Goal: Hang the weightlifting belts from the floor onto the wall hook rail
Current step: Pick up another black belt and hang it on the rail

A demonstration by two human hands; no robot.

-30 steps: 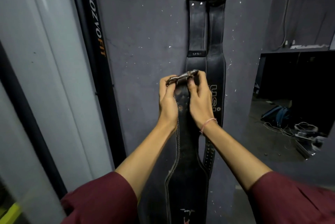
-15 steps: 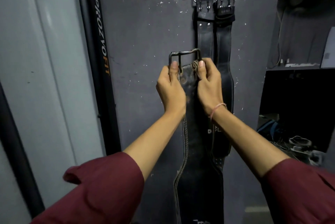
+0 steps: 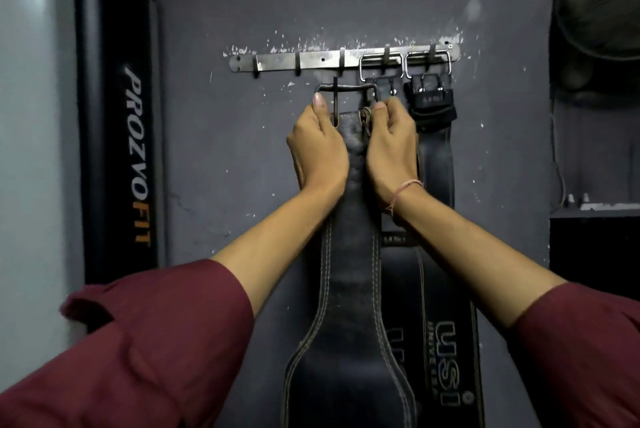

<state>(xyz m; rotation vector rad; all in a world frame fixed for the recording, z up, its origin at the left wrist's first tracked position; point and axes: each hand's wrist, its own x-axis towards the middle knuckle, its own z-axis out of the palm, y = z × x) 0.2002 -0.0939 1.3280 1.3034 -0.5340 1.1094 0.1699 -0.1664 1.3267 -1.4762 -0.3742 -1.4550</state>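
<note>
Head view — two hands lift a belt toward the rail.

Nearest, the left hand (image 3: 317, 147) and right hand (image 3: 391, 147) each clench the top of a black stitched leather belt (image 3: 349, 289), fingers curled tight around it; its dark metal buckle (image 3: 344, 90) sits just below the steel hook rail (image 3: 311, 60) — beside two black hanging belts (image 3: 434, 157) on the grey wall (image 3: 214, 168).

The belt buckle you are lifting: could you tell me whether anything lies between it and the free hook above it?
Nothing visible does. The buckle, held in both hands, sits just below the free hook on the rail, with only bare wall between. The hung belts occupy the hooks further right.
</note>
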